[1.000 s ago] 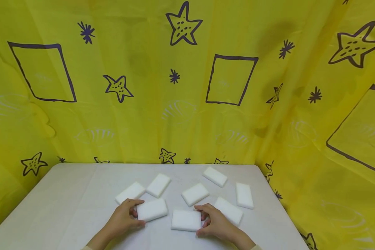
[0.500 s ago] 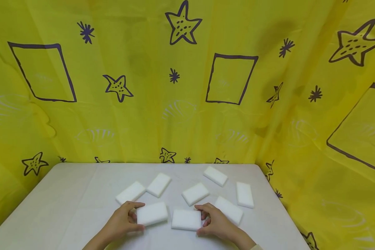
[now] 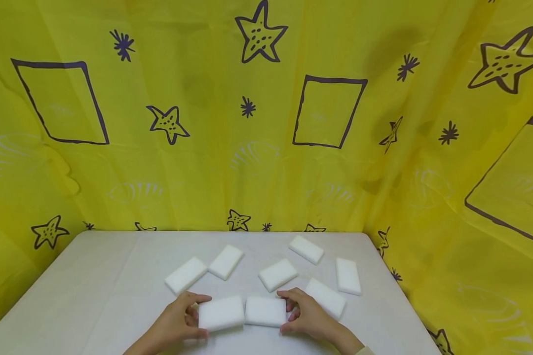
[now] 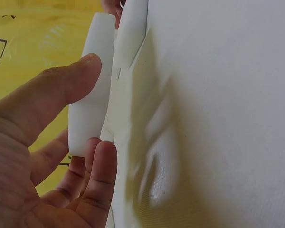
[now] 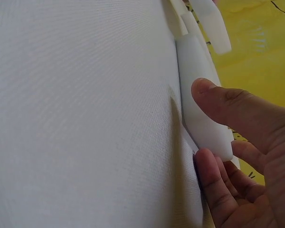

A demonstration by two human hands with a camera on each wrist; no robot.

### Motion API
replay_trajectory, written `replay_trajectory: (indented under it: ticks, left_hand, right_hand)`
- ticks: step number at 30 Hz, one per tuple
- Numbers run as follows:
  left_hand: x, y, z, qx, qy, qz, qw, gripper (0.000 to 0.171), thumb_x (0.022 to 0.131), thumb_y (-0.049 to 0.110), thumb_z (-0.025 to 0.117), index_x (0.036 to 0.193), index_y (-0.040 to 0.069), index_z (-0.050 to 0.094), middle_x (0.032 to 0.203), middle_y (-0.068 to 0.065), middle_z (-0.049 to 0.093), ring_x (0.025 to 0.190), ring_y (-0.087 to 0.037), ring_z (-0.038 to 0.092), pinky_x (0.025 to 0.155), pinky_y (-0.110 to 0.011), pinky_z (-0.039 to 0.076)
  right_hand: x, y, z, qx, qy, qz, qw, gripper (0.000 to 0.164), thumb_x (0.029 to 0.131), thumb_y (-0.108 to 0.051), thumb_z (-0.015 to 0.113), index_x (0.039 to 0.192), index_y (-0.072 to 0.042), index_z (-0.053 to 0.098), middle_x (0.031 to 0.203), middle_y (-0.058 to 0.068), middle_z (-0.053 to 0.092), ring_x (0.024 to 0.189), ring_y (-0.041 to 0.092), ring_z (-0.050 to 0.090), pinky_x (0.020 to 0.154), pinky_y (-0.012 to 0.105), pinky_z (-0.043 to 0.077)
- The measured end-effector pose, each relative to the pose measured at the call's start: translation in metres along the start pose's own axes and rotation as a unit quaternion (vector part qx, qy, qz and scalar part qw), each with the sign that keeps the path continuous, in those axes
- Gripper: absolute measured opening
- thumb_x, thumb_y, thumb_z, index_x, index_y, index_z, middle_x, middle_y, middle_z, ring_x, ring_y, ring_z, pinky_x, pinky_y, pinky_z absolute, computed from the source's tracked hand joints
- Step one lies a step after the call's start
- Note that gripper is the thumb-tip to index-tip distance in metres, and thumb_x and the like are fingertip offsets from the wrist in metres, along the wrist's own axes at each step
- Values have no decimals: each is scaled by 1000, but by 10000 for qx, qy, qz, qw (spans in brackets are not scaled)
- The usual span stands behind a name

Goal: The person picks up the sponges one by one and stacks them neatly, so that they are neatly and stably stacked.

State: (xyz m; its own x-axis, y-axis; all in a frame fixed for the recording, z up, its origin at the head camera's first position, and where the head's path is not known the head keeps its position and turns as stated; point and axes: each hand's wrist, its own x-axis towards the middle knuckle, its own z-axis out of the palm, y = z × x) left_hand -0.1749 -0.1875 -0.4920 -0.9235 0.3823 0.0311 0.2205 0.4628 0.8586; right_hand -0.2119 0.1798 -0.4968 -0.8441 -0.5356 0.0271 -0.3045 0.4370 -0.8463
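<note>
Between thumb and fingers, my left hand (image 3: 177, 318) pinches the left end of a white rectangular sponge (image 3: 222, 313). In the left wrist view this sponge (image 4: 92, 85) is raised off the table, its shadow falling on the cloth. My right hand (image 3: 310, 316) grips the right end of a second white sponge (image 3: 265, 311). That second sponge (image 5: 199, 90) lies on the table in the right wrist view, the thumb against its near side. In the head view the two held sponges are side by side, their short ends almost meeting.
Behind the left hand lie two white sponges, one (image 3: 186, 275) angled next to the other (image 3: 226, 262). Several more are scattered beyond the right hand, including one (image 3: 326, 298) close behind it. The white table (image 3: 102, 291) is backed by a yellow patterned curtain (image 3: 195, 162).
The left hand has brought its sponge toward the front edge and then rightward, up beside the right hand's sponge. The right hand and the other sponges have stayed put.
</note>
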Motion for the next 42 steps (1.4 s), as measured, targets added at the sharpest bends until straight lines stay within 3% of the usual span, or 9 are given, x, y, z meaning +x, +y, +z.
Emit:
replay_trajectory:
  ticks: [7,17,28,38,42]
  left_hand:
    - [-6,2,3,-163,-263,122,9994,77,69,30,88,133,4,55,103,-6,51,72,-6,56,67,-23,53]
    - [-11,5,6,-155,-346,327,9987,73,70,26,89,132,6,56,96,-4,49,69,-2,54,65,-21,51]
    - [-9,-3,12,-180,-455,370,9981,71,71,24,89,131,7,57,93,-2,49,69,-2,52,64,-21,50]
    - [-8,-13,15,81,-391,1062,9935,66,74,29,87,127,4,59,90,6,50,67,4,49,59,-20,49]
    - [-8,-14,15,95,-356,1136,9928,65,74,28,87,126,3,59,90,6,50,67,4,49,59,-20,49]
  right_hand:
    - [0,0,0,32,-16,76,10000,76,71,-14,89,136,2,53,99,5,52,75,7,56,71,19,51]
    - [1,0,0,67,0,98,9999,75,71,-14,89,135,2,54,99,5,52,76,8,56,71,19,51]
    - [1,1,1,53,-6,128,9999,75,70,-13,89,136,1,54,99,4,51,76,8,56,71,19,51]
    - [1,3,1,-48,35,67,10000,75,71,-15,89,135,0,54,98,3,51,77,6,56,71,20,51]
    - [1,3,1,-31,42,59,10000,74,71,-15,89,135,-1,55,98,3,51,77,6,56,71,20,51]
